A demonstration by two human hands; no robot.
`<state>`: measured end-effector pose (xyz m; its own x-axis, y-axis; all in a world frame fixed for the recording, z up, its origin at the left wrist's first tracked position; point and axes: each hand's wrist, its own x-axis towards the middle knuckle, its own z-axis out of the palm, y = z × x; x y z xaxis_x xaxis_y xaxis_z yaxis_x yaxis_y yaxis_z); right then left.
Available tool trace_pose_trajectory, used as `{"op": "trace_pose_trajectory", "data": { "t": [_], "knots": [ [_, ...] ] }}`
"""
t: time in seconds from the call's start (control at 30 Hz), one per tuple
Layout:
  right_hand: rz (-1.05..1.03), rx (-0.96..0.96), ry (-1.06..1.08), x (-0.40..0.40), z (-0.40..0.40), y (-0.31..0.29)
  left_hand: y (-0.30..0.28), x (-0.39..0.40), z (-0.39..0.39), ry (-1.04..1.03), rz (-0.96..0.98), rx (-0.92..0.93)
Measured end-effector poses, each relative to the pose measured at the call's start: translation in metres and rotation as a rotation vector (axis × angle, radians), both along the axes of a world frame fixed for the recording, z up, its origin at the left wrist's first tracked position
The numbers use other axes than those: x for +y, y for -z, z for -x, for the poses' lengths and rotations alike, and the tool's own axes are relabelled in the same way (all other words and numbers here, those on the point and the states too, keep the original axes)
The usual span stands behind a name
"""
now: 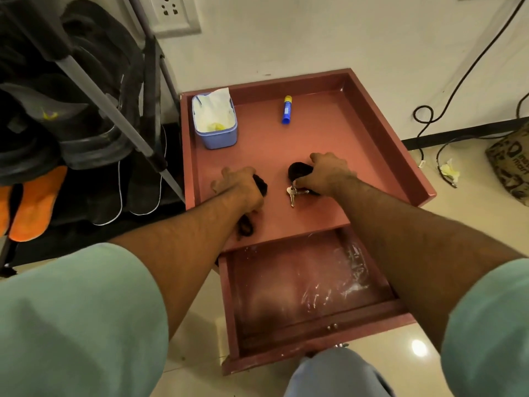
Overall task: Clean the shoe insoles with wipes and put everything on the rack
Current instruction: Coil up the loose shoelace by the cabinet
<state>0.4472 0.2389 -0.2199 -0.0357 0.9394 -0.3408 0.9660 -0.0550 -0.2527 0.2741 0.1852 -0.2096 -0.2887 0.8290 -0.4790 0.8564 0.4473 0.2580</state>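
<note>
Glossy pink table: each hand, left, right, grips a dark insole.

Beyond the hands stood a white wall with a socket plate up to their left, black cables trailing down it to their right onto a glossy cream tiled floor catching a lamp's glare.

Pink table, pale blue wipes box, blue-yellow tube, orange insoles
</note>
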Motion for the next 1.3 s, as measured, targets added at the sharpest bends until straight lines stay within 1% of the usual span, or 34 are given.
{"op": "trace_pose_trajectory", "data": {
  "t": [0.1,0.2,0.3,0.43,0.5,0.57,0.63,0.67,0.73,0.83,0.9,0.93,1.03,1.1,1.2,1.3],
  "knots": [
    [-0.025,-0.112,-0.032,0.0,0.007,-0.005,0.005,0.003,-0.001,0.053,-0.112,0.025],
    [-0.083,-0.138,-0.05,0.002,0.009,-0.007,0.014,0.004,0.002,0.041,-0.223,-0.061],
    [-0.117,-0.174,-0.103,0.002,0.01,-0.009,0.017,0.002,0.003,-0.042,-0.262,-0.169],
    [-0.131,-0.167,-0.135,0.001,0.008,-0.01,0.014,-0.006,0.004,-0.003,-0.276,-0.222],
    [-0.104,-0.068,-0.078,-0.001,0.0,-0.012,0.015,-0.014,0.008,-0.024,-0.289,-0.278],
    [-0.12,0.136,0.023,-0.004,-0.011,-0.018,0.012,-0.024,0.008,-0.044,-0.312,-0.34],
    [-0.182,0.333,0.061,-0.02,-0.02,-0.03,0.004,-0.045,0.003,-0.067,-0.307,-0.445],
    [-0.202,0.381,0.045,-0.032,-0.023,-0.036,0.001,-0.057,-0.001,-0.079,-0.308,-0.489],
    [-0.197,0.404,-0.043,-0.065,-0.028,-0.047,-0.002,-0.085,-0.009,-0.094,-0.323,-0.54],
    [-0.117,0.413,-0.154,-0.115,-0.036,-0.048,0.007,-0.122,-0.021,-0.073,-0.324,-0.589],
    [-0.048,0.371,-0.196,-0.136,-0.043,-0.032,0.021,-0.14,-0.03,-0.033,-0.287,-0.585],
    [-0.01,0.319,-0.228,-0.141,-0.047,-0.019,0.03,-0.147,-0.034,-0.005,-0.27,-0.563],
    [0.093,0.024,-0.393,-0.142,-0.055,0.02,0.063,-0.155,-0.039,0.143,-0.199,-0.429],
    [0.145,-0.13,-0.529,-0.138,-0.057,0.041,0.085,-0.154,-0.04,0.246,-0.098,-0.336],
    [0.214,-0.248,-0.676,-0.13,-0.059,0.066,0.108,-0.147,-0.042,0.339,0.078,-0.215],
    [0.253,-0.336,-0.78,-0.127,-0.06,0.089,0.133,-0.14,-0.044,0.522,0.213,-0.073]
  ]
}}
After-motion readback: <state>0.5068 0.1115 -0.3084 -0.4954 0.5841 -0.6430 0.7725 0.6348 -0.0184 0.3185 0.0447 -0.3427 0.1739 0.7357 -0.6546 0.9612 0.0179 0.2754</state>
